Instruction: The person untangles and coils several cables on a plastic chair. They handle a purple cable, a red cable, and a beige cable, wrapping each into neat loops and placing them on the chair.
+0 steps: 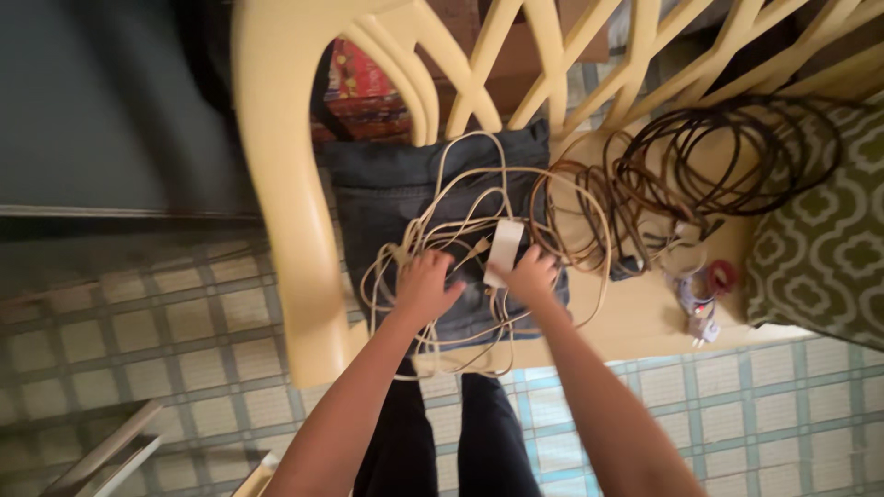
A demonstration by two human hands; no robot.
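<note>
The step in hand appears to be the sorting of a tangle of cream cable [442, 230] that lies on a folded dark denim cloth [387, 184] on the seat of a cream plastic chair [276, 184]. The left hand [425, 285] rests on the loops at the near side of the tangle, fingers curled down onto the strands; whether it actually pinches a strand cannot be told. The right hand [532, 276] grasps the lower end of a white rectangular adapter block [505, 250], which stands tilted among the loops.

Judged from this layout, the next move calls for lifting the adapter block clear while the left hand pins the loops, since several strands cross over and under one another and would drag along.

Materials and shapes:
- Cream cable: thin, round, flexible, smooth-jacketed, in loose irregular loops
- Brown cable coil [727, 156]: darker, glossier, wound in neater circles, well apart to the right on the seat
- Denim cloth: matte, woven, folded flat
- Chair: rigid moulded plastic with a lattice back
- Small items [704, 294] near the right seat edge: one a red ring shape, otherwise too small to identify
- Green patterned cushion [820, 248]: soft, at the far right
- Floor [138, 350]: pale tiles in a grid
</note>
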